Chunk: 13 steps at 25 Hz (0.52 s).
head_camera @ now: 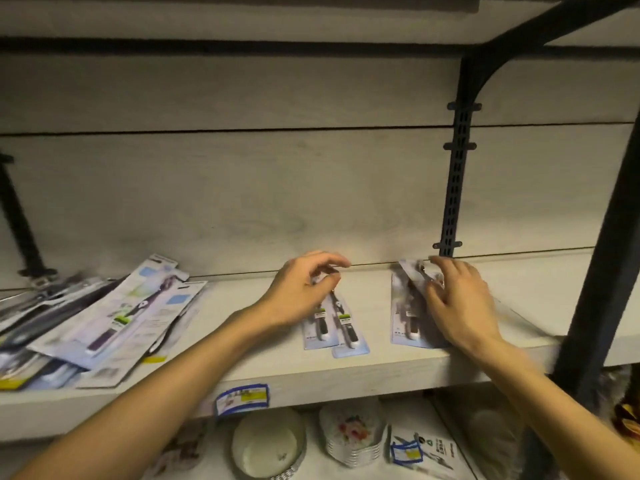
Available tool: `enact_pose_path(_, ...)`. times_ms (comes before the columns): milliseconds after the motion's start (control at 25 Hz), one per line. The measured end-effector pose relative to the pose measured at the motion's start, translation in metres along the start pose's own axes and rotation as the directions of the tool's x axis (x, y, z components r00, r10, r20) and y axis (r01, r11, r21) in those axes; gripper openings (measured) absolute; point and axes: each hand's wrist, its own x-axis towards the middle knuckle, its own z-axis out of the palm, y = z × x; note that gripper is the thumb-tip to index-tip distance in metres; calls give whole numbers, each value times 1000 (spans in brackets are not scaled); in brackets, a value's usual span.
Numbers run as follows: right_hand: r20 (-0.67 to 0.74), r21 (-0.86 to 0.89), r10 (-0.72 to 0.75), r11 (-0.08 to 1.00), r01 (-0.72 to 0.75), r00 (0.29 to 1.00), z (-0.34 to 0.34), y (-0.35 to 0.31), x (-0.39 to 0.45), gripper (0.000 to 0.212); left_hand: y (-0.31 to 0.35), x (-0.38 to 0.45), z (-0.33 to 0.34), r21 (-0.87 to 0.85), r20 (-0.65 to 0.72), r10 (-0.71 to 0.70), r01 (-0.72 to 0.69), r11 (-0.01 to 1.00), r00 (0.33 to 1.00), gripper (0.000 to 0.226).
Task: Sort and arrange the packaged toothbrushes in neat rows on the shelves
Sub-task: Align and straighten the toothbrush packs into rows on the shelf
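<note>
Two packaged toothbrushes [334, 327] lie side by side on the pale wooden shelf [277, 372], near its middle. My left hand [301, 292] hovers over their far ends with fingers curled, thumb and forefinger pinching the top of one pack. To the right, a small stack of toothbrush packs [408, 313] lies near the shelf's front edge. My right hand [457, 299] rests on that stack with fingers spread flat, covering its right part. A loose heap of unsorted toothbrush packs [104, 320] covers the shelf's left end.
A black slotted upright [453, 188] and a black frame post [595, 289] stand at the right. A price label [242, 398] sticks to the shelf's front edge. On the shelf below are a white bowl [268, 445], stacked floral plates [353, 434] and a packet [426, 452].
</note>
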Motion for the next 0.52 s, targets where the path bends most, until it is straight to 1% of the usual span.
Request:
enact_pose_path(80, -1, 185, -49, 982, 49, 999, 11, -50, -5, 42, -22, -21, -40, 138, -72, 12, -2, 990, 997, 22)
enact_pose_path(120, 6, 276, -73, 959, 69, 997, 21, -80, -9, 42, -31, -31, -61, 203, -105, -13, 34, 979, 994, 23)
enact_pose_path(200, 48, 369, -142, 922, 115, 989, 43, -141, -18, 42, -47, -50, -108, 329, -155, -113, 159, 931, 982, 29)
enact_pose_path(280, 137, 391, -212, 909, 144, 968, 66, -192, -30, 44, -60, -66, -152, 461, -198, -188, 261, 848, 962, 29)
enact_pose_path(360, 226, 403, -227, 907, 121, 947, 89, -238, -41, 46, -72, -86, -198, 570, -240, -261, 354, 741, 935, 27)
enact_pose_path(440, 289, 416, -187, 908, 52, 939, 108, -277, -49, 47, -86, -104, -233, 638, -236, -370, 430, 638, 899, 36)
enact_pose_path(520, 351, 407, -111, 912, -45, 930, 125, -307, -53, 47, -100, -119, -255, 679, -188, -464, 456, 575, 865, 49)
